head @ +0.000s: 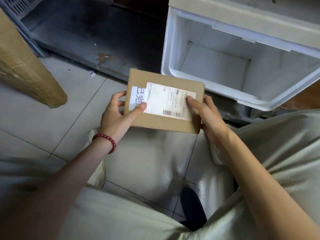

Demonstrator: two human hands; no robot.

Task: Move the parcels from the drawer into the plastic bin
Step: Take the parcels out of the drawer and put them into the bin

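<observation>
One parcel [166, 101], clasped between left grip [117, 116], right grip [210, 116]

Both hands on one flat cardboard parcel [164, 103]: left hand [117, 115] grips the left edge, right hand [207, 115] the right edge, thumbs pressed on its white shipping label [170, 101] (print's blurry, looks like barcodes). White drawer [167, 45] stands pulled out just behind it, big taped carton [22, 63] off left on the tiled floor [52, 127]
</observation>
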